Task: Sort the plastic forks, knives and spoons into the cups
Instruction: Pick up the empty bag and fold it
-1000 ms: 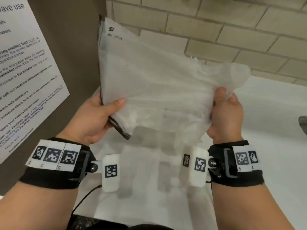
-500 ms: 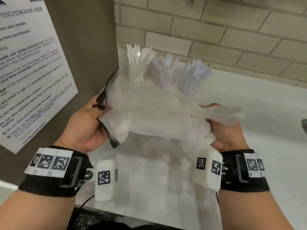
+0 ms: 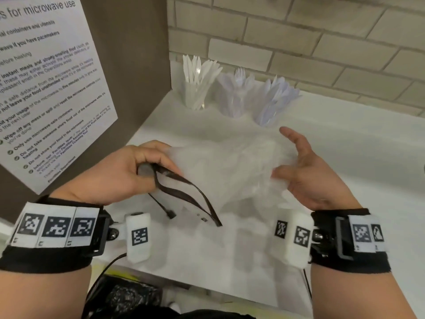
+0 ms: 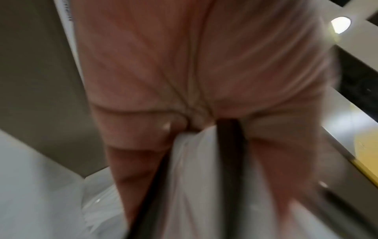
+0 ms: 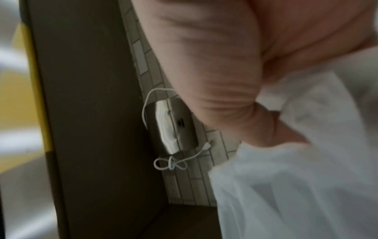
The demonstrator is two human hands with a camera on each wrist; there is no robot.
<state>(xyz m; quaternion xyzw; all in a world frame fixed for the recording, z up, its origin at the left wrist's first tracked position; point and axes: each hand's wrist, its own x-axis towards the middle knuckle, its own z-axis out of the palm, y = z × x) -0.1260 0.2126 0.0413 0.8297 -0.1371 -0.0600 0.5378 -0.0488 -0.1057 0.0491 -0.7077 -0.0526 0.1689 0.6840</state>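
Note:
Three clear cups stand at the back of the white counter [image 3: 358,143]. The left cup [image 3: 195,97] holds white knives, the middle cup [image 3: 234,100] holds translucent forks, and the right cup [image 3: 271,109] holds what look like spoons. A clear plastic zip bag [image 3: 230,171] lies crumpled low over the counter in front of them. My left hand [image 3: 151,162] grips its dark zip edge [image 3: 184,192]; the wrist view shows the bag [image 4: 200,177] between the fingers. My right hand [image 3: 296,157] is spread open against the bag's right side [image 5: 306,177].
A brown side panel with a printed microwave notice [image 3: 46,88] walls off the left. A beige tiled wall [image 3: 299,42] runs behind the cups. A metal fitting with a white cable [image 5: 175,126] hangs on the tiles. The counter's front edge is near my wrists.
The bag came down from in front of my face to just above the counter, uncovering the cups. My right hand let go of it and opened. My left hand kept its hold.

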